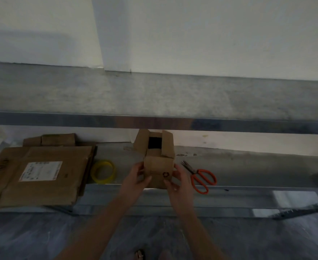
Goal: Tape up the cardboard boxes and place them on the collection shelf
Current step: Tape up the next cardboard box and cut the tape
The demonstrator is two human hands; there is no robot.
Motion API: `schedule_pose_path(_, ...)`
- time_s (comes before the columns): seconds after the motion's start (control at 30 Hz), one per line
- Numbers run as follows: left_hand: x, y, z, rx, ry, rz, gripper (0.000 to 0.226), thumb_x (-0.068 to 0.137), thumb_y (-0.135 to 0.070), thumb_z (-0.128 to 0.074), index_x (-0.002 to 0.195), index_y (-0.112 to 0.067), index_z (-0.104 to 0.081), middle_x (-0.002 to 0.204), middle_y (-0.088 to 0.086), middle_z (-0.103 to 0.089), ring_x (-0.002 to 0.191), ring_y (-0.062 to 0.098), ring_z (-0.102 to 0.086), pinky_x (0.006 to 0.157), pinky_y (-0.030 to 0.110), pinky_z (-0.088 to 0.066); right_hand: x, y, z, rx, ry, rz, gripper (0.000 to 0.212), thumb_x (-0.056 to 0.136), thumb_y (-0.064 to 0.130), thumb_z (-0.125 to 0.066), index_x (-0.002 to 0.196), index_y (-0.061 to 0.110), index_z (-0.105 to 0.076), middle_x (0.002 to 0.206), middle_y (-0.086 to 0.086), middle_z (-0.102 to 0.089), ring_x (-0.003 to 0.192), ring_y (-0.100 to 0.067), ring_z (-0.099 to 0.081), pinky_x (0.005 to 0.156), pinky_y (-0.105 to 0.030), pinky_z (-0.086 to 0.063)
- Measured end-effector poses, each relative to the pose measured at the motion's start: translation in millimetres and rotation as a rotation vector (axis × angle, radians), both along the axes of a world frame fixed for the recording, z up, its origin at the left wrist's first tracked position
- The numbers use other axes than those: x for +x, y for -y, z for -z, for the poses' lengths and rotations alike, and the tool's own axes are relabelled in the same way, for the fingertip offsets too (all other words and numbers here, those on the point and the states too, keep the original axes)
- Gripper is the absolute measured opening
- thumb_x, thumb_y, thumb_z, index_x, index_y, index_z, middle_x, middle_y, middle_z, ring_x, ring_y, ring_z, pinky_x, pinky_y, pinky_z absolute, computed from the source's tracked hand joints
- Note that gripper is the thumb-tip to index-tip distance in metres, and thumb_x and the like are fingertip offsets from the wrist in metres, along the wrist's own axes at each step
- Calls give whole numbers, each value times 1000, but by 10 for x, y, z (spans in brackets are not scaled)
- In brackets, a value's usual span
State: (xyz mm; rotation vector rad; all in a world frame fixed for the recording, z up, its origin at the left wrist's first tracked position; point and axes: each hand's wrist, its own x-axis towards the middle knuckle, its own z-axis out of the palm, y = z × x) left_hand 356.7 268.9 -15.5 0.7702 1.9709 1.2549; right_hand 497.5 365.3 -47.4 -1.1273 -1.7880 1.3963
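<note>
Left hand (135, 177) and right hand (180, 180) fingers (168, 183) grip the cardboard box (158, 165) bearing a recycling symbol (166, 174).

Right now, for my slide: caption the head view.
Left hand and right hand hold an open box between tape and scissors.

— Where do we look from?
— From our head, standing before the metal shelves (248, 169), facing forward and down.
— How near are we?
— Close, right up at them; the wall (210, 34) fills our upper view, the floor (41, 237) at our feet the lower edge.
</note>
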Motion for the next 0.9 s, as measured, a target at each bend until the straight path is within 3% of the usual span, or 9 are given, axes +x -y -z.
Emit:
schedule_pose_path(0.07, -18, 41, 133, -88, -29, -41, 31, 92, -21, -63, 122, -17, -58, 114, 0, -66, 107, 15, -62, 95, 38, -50, 3, 23, 85, -16, 39, 25, 55, 85, 8, -72, 124, 36, -45, 123, 0, -57, 110, -7, -58, 84, -14, -51)
schedule_pose_path(0.13, 16, 91, 219, -144, 47, -28, 24, 93, -23, -62, 116, -16, -62, 107, -1, -68, 103, 15, -63, 97, 40, -49, 8, 35, 155, -19, 68, 62, 51, 84, 2, -70, 120, 30, -47, 112, 3, -61, 106, -15, -61, 74, -4, -45)
schedule_pose_path(0.2, 81, 130, 258, -127, 146, 32, 31, 94, -19, -60, 124, -13, -57, 115, 0, -64, 109, 12, -59, 96, 25, -49, 20, 12, 202, -53, 84, 78, 50, 85, 0, -68, 120, 28, -46, 109, 7, -60, 106, -16, -61, 71, -5, -47)
schedule_pose_path(0.27, 91, 165, 261, -124, 142, 86, 39, 95, -18, -59, 133, -14, -51, 127, 1, -59, 116, 10, -55, 91, 10, -46, 26, -32, 275, -81, 142, 57, 54, 83, 9, -72, 125, 29, -44, 117, 6, -59, 114, -17, -59, 79, -16, -52)
schedule_pose_path(0.37, -45, 280, 324, -174, -140, 155, 46, 94, -23, -60, 138, -21, -46, 135, -6, -49, 121, 9, -48, 101, 22, -40, 8, 2, 321, -69, 242, 46, 86, 71, 31, -85, 142, 22, -37, 139, 1, -47, 129, -19, -46, 102, -38, -46)
schedule_pose_path(0.5, -331, 515, 391, -239, -546, 232, 54, 93, -49, -47, 141, -25, -44, 139, -6, -47, 125, 14, -47, 102, 28, -39, -183, 278, 297, -75, 228, 178, 116, 55, 40, -93, 145, 11, -28, 142, -5, -37, 132, -23, -36, 105, -38, -40)
schedule_pose_path(0.6, -537, 631, 484, -351, -811, 331, 76, 88, -68, -20, 146, -21, -38, 149, 0, -40, 139, 23, -35, 112, 37, -31, -383, 420, 329, -64, 175, 292, 119, 50, 30, -96, 144, 8, -27, 139, -10, -38, 128, -29, -40, 104, -38, -40)
schedule_pose_path(0.67, -614, 635, 468, -377, -941, 377, 77, 92, -66, -11, 147, -18, -35, 151, 3, -38, 141, 25, -33, 113, 40, -27, -487, 453, 307, -73, 138, 341, 121, 51, 24, -96, 146, 8, -24, 142, -10, -36, 129, -27, -39, 101, -29, -36)
schedule_pose_path(0.9, -868, 541, 426, -410, -1089, 512, 66, 98, -54, -15, 142, -15, -44, 145, 6, -47, 132, 28, -46, 107, 46, -35, -662, 533, 295, -30, 118, 468, 108, 59, 20, -93, 144, 7, -28, 142, -10, -37, 128, -25, -41, 96, -23, -33)
